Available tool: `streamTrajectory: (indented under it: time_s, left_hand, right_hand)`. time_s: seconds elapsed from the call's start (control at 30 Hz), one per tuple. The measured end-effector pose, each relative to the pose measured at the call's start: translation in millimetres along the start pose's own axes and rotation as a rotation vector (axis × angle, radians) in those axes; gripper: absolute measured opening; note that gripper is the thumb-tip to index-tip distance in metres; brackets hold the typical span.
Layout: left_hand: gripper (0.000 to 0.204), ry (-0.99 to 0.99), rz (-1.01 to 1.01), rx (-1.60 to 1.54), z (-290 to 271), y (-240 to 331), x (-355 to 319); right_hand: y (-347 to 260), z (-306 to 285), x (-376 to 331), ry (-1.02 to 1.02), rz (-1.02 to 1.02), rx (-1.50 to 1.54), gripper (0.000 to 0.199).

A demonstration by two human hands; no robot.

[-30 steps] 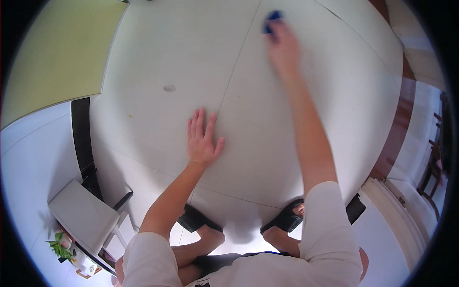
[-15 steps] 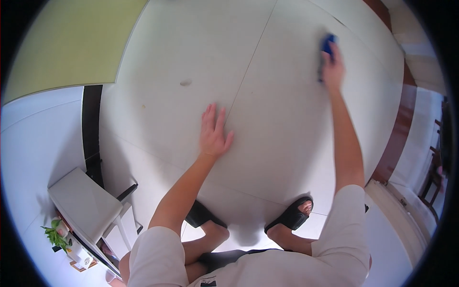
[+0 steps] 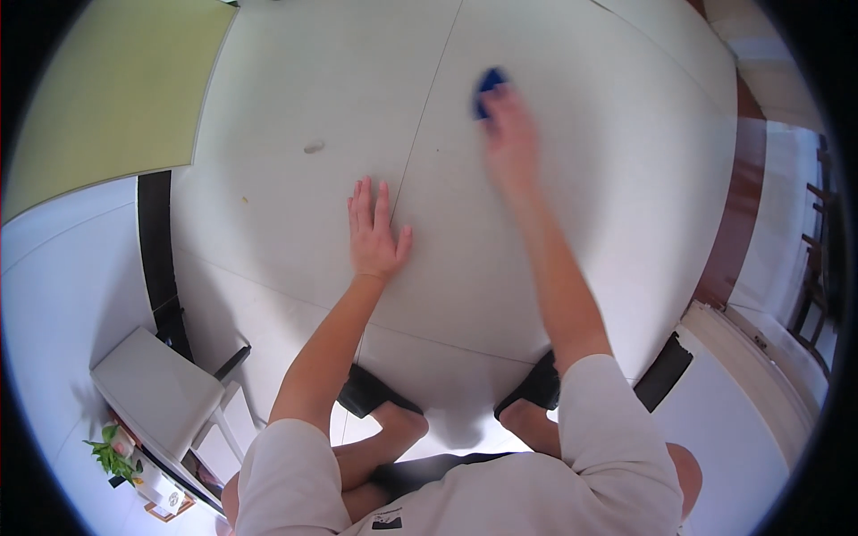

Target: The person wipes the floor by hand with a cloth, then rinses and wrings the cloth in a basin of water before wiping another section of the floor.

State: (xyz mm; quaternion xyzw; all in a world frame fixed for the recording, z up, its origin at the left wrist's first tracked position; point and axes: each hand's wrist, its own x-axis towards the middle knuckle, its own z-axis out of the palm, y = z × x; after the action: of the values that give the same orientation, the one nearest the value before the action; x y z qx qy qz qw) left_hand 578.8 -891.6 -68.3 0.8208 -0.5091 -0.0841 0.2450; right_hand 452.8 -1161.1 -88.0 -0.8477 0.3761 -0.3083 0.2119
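Note:
I look down at a white tiled floor (image 3: 295,214). My left hand (image 3: 375,232) lies flat on the floor with fingers spread, holding nothing. My right hand (image 3: 511,143) is stretched forward and blurred, pressing a small blue cloth or sponge (image 3: 488,87) against the floor near a tile seam. My feet in black sandals (image 3: 371,393) rest on the floor below my arms.
A yellow-green panel (image 3: 107,80) fills the upper left. A white step stool or small cabinet (image 3: 156,393) stands at the lower left beside a small green plant (image 3: 112,451). A black baseboard strip (image 3: 154,241) runs along the left. A brown wooden edge (image 3: 737,223) borders the right.
My right hand with the blue cloth swept right, then back left and nearer across the floor. My left hand stayed flat in the same place.

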Motion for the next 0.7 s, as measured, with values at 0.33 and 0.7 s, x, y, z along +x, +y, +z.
streamTrajectory:
  time_s: [0.33, 0.7]
  left_hand:
    - [0.078, 0.004, 0.041, -0.109, -7.2, -11.6, -8.6]
    - [0.073, -0.145, 0.183, -0.227, -13.7, -13.8, 5.8]
  right_hand:
    - [-44.9, -38.8, -63.5, 0.022, -0.015, 0.181, 0.051]
    - [114.1, -218.5, -246.2, 0.466, 0.678, -0.494, 0.039]
